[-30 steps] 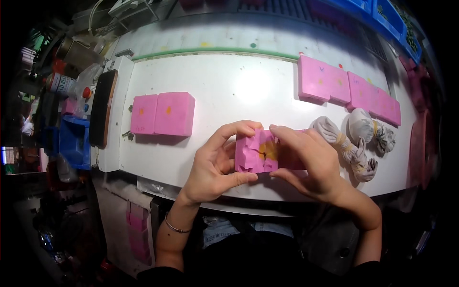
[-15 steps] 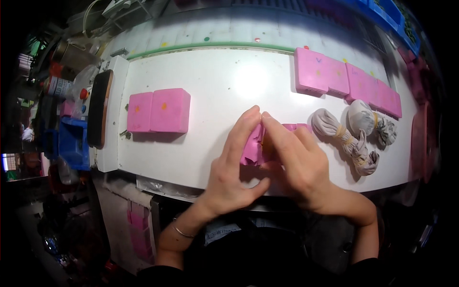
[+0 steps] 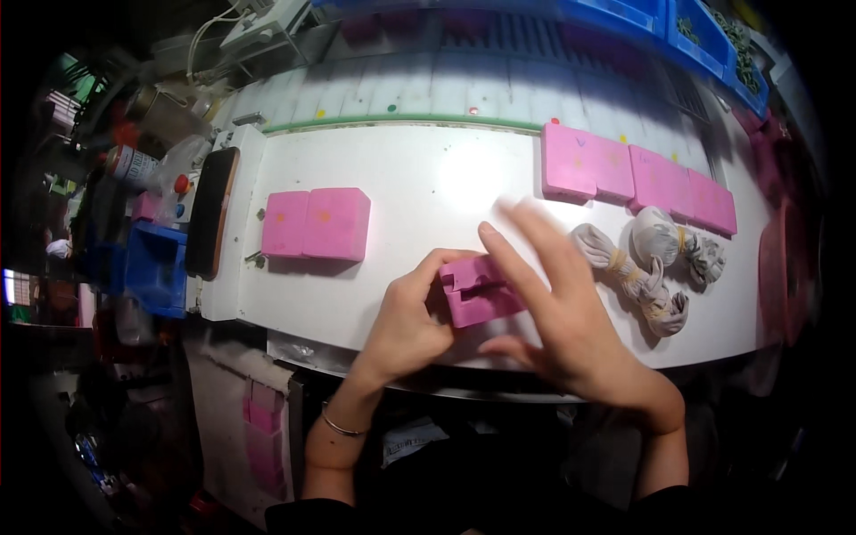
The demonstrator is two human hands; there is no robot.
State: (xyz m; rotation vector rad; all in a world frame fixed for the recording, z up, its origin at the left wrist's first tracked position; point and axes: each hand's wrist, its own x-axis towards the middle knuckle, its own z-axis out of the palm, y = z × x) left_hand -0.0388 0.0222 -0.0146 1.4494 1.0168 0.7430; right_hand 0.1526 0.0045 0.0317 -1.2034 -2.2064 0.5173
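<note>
Your white worktop point(image 3: 410, 201) carries a bright glare toward twelve o'clock; beyond its green edging point(image 3: 374, 119) lies a pale ribbed surface point(image 3: 428, 80). At nine you have a bright patch point(image 3: 16, 290), at eight a pale side surface point(image 3: 217, 423).

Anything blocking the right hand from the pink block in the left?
Nothing visible. The left hand holds the pink block; the right hand, fingers apart and partly blurred, covers its right end from the camera. Contact can't be told. The tied cloth bundles lie to the right, out of the way.
</note>
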